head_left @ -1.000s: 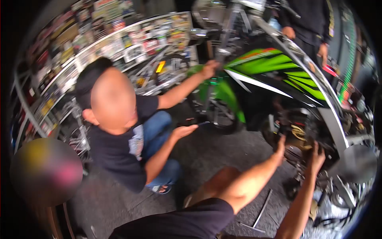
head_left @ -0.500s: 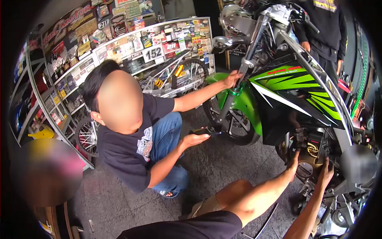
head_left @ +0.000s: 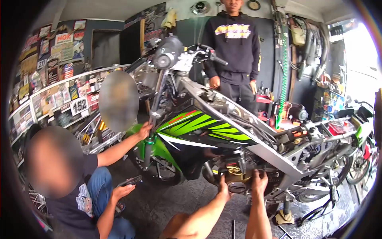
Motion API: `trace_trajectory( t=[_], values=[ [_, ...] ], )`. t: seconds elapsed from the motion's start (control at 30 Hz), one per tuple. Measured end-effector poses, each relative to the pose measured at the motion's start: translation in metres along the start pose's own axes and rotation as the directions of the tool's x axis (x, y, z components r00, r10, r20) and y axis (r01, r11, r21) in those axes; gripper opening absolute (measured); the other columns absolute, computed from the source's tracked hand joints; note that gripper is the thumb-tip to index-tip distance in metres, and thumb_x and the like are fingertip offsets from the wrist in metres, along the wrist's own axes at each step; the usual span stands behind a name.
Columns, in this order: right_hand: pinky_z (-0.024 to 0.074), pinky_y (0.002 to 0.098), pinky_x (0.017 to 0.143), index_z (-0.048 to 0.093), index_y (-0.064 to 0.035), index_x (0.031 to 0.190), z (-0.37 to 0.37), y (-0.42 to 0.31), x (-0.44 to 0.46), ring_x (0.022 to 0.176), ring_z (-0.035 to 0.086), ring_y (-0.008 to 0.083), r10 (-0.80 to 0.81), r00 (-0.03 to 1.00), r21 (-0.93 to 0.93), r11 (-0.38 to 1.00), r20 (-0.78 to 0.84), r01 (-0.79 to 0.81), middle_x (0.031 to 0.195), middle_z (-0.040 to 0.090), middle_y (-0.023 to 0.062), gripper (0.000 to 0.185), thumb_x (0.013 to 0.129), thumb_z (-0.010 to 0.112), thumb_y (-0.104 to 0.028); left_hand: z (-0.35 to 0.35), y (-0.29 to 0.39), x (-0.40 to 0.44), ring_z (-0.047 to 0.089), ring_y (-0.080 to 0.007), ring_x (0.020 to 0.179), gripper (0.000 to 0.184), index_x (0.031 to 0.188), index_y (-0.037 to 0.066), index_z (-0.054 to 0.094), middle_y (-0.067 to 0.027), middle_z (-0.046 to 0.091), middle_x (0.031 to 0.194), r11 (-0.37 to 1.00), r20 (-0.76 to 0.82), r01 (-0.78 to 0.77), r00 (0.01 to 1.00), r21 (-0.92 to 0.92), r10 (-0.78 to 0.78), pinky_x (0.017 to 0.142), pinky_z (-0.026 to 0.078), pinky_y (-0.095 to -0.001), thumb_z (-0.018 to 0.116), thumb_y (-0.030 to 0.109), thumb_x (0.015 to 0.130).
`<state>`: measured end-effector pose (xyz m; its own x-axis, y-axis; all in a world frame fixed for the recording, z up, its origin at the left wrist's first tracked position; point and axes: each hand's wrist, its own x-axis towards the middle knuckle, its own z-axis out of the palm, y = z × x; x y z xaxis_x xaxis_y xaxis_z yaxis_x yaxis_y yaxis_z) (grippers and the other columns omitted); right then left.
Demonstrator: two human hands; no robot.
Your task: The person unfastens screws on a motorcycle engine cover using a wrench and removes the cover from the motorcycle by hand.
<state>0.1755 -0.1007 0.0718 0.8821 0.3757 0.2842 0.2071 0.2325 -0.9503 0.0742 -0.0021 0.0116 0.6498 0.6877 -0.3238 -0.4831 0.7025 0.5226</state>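
Fingers (head_left: 223,182) of the left hand (head_left: 225,191) and right hand (head_left: 260,183), partly curled, rest against opposite edges of the bronze engine cover (head_left: 243,177) low on the green-and-black motorcycle (head_left: 195,126); whether they grip I cannot tell, but even pressure from both sides should keep it square.

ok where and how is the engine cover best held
Grip the engine cover by both side edges, probably from the camera side, where the left hand and right hand are; its broad face and round cap seem to offer less to pinch.
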Motion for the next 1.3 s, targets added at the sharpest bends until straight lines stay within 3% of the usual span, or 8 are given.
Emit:
trace_trajectory(
  t=[0.07, 0.2, 0.33, 0.4, 0.63, 0.87, 1.03, 1.3],
  values=[
    [0.0480, 0.0389, 0.084, 0.059, 0.0105, 0.114, 0.003, -0.013, -0.010, 0.091, 0.065, 0.0311, -0.077, 0.993, -0.110, 0.992, -0.087, 0.068, 0.103, 0.067, 0.0245, 0.047, 0.087, 0.065, -0.028, 0.000, 0.004, -0.011, 0.065, -0.0170, 0.089, 0.072, 0.116, 0.017, 0.061, 0.0006, 0.067, 0.104, 0.992, -0.108, 0.042, 0.994, 0.116, -0.030, 0.075, 0.053, -0.0329, 0.041, 0.077, 0.081],
    [0.0465, 0.0382, 0.084, 0.060, 0.0104, 0.112, 0.007, 0.006, -0.003, 0.090, 0.063, 0.0306, -0.240, 0.943, -0.323, 0.933, -0.233, 0.158, 0.102, 0.067, 0.0235, 0.049, 0.086, 0.066, -0.031, -0.003, -0.002, -0.004, 0.059, -0.0117, 0.086, 0.070, 0.112, 0.020, 0.062, 0.0032, 0.066, 0.101, 0.981, -0.253, 0.067, 0.967, 0.183, -0.018, 0.068, 0.042, -0.0281, 0.038, 0.078, 0.080],
    [0.0472, 0.0328, 0.083, 0.061, 0.0081, 0.111, -0.001, -0.017, 0.001, 0.090, 0.060, 0.0211, 0.013, 1.000, -0.082, 0.997, -0.018, -0.014, 0.103, 0.066, 0.0148, 0.048, 0.086, 0.068, -0.032, -0.039, -0.037, 0.063, 0.042, -0.0257, 0.127, 0.082, 0.143, 0.009, 0.039, -0.0127, 0.046, 0.140, 0.979, -0.104, -0.158, 0.980, 0.128, 0.172, 0.101, 0.037, -0.0405, 0.048, 0.067, 0.085],
    [0.0489, 0.0329, 0.080, 0.060, 0.0080, 0.113, 0.000, -0.008, 0.009, 0.087, 0.061, 0.0206, 0.105, 0.992, 0.161, 0.980, 0.065, -0.114, 0.103, 0.067, 0.0138, 0.047, 0.087, 0.069, -0.030, 0.000, -0.017, 0.015, 0.034, -0.0293, 0.135, 0.085, 0.147, 0.004, 0.031, -0.0158, 0.036, 0.148, 0.969, -0.336, -0.124, 0.922, 0.212, 0.192, 0.110, 0.028, -0.0355, 0.050, 0.063, 0.087],
    [0.0462, 0.0343, 0.085, 0.061, 0.0087, 0.115, -0.005, 0.029, 0.023, 0.092, 0.061, 0.0241, -0.099, 0.986, -0.238, 0.969, -0.134, 0.065, 0.106, 0.067, 0.0180, 0.059, 0.087, 0.066, -0.043, 0.007, -0.016, 0.013, 0.044, -0.0283, 0.126, 0.086, 0.144, 0.004, 0.036, -0.0172, 0.046, 0.139, 0.897, -0.376, -0.138, 0.873, 0.420, 0.310, 0.105, 0.034, -0.0379, 0.047, 0.067, 0.086],
    [0.0456, 0.0344, 0.087, 0.066, 0.0058, 0.108, 0.003, -0.038, -0.012, 0.091, 0.061, 0.0239, -0.004, 1.000, -0.131, 0.991, -0.010, 0.003, 0.104, 0.068, 0.0182, 0.045, 0.089, 0.063, -0.035, -0.022, -0.026, 0.036, 0.051, -0.0259, 0.117, 0.086, 0.140, 0.003, 0.042, -0.0143, 0.054, 0.131, 0.898, -0.135, -0.362, 0.906, 0.249, 0.402, 0.096, 0.043, -0.0387, 0.044, 0.070, 0.086],
    [0.0420, 0.0348, 0.096, 0.058, 0.0139, 0.115, -0.002, 0.002, 0.005, 0.106, 0.057, 0.0241, 0.039, 0.995, -0.043, 0.998, -0.088, -0.043, 0.112, 0.064, 0.0217, 0.055, 0.085, 0.071, -0.030, -0.022, -0.015, 0.028, 0.066, -0.0227, 0.093, 0.069, 0.130, 0.010, 0.050, -0.0080, 0.063, 0.115, 0.973, -0.042, -0.172, 0.983, 0.155, 0.181, 0.073, 0.056, -0.0385, 0.032, 0.065, 0.093],
    [0.0492, 0.0338, 0.076, 0.064, 0.0056, 0.101, 0.009, -0.022, -0.010, 0.082, 0.066, 0.0215, -0.010, 0.991, -0.064, 0.998, -0.131, 0.002, 0.090, 0.070, 0.0171, 0.036, 0.086, 0.067, -0.027, 0.010, 0.013, -0.025, 0.065, -0.0204, 0.098, 0.072, 0.120, 0.020, 0.059, -0.0006, 0.065, 0.112, 0.996, -0.098, 0.042, 0.995, 0.084, -0.034, 0.084, 0.053, -0.0417, 0.036, 0.077, 0.083]
  ],
)
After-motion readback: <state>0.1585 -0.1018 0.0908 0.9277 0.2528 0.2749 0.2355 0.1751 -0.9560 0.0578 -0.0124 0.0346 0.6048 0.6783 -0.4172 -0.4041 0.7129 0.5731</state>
